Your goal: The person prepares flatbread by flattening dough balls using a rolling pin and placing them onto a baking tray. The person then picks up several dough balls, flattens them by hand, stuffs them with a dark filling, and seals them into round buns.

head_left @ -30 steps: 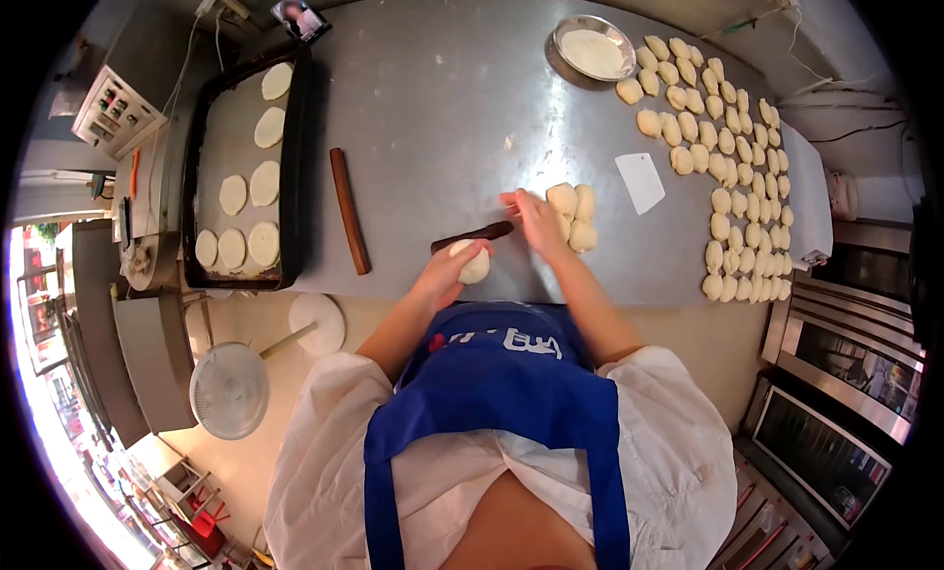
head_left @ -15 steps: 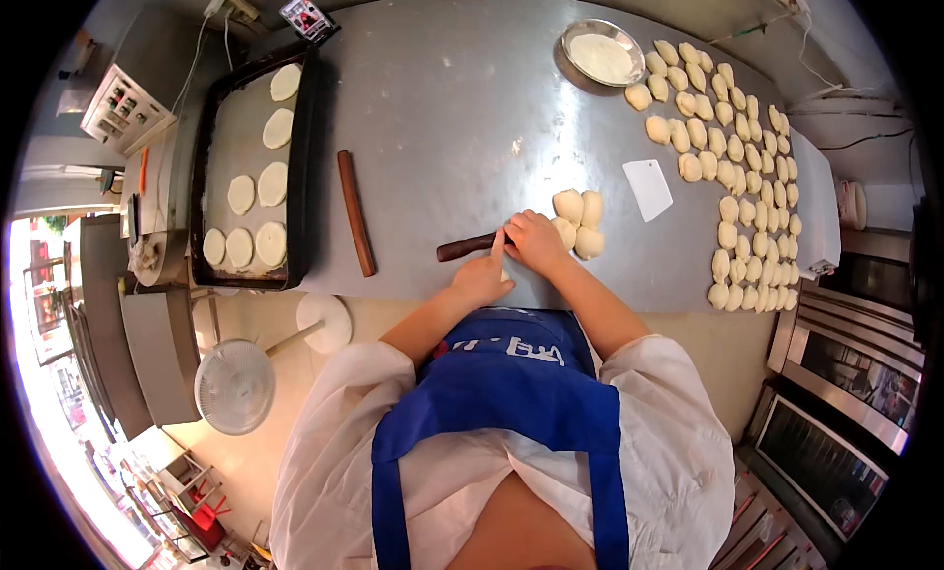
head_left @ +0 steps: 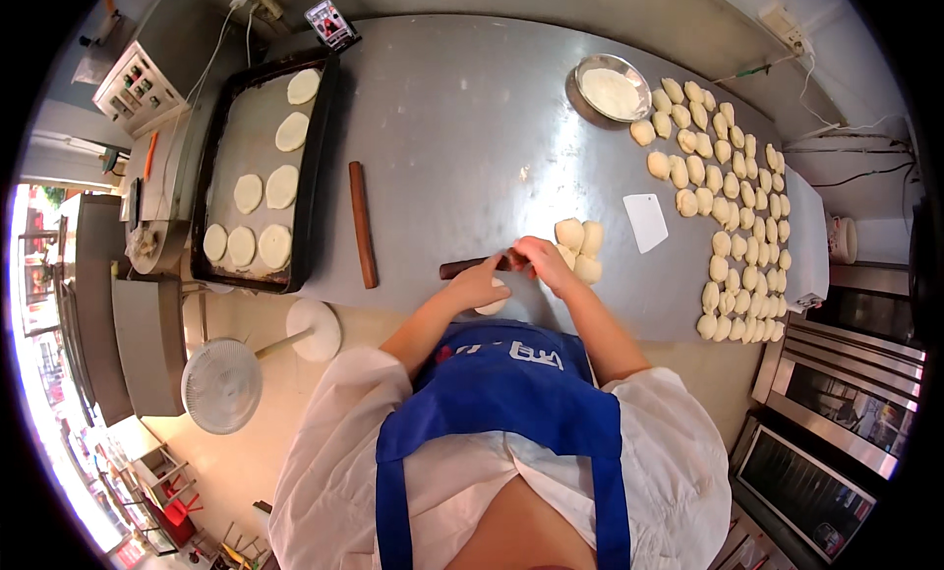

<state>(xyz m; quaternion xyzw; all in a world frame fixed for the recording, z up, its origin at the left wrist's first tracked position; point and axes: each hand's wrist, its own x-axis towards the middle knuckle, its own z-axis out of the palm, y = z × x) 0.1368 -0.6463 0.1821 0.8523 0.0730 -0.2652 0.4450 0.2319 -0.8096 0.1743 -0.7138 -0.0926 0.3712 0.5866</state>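
A short dark wooden rolling pin (head_left: pixel 460 270) lies crosswise near the table's front edge. My right hand (head_left: pixel 543 262) is closed around its right end. Across the middle of the pin rests my left hand (head_left: pixel 476 288), its fingers bent over the wood and close to my right fingers. A pale dough round (head_left: pixel 490 302) shows partly from under my left palm; the rest is hidden by the hand. Just beyond my right hand sits a small cluster of dough balls (head_left: pixel 580 243), pressed side by side.
Flattened dough rounds (head_left: pixel 282 186) lie in a black-rimmed baking tray (head_left: pixel 320 127) at left. A longer brown wooden stick (head_left: pixel 363 226) is beside it. To the right are a white scraper (head_left: pixel 645 224), a metal bowl of white powder (head_left: pixel 610 90) and many filled dough pieces (head_left: pixel 733 186). A phone (head_left: pixel 331 24) stands at the back.
The view has shifted slightly. My left hand has moved lower on the pin, its index finger no longer pointing up, and more of the dough round shows. My right hand still holds the pin's right end.
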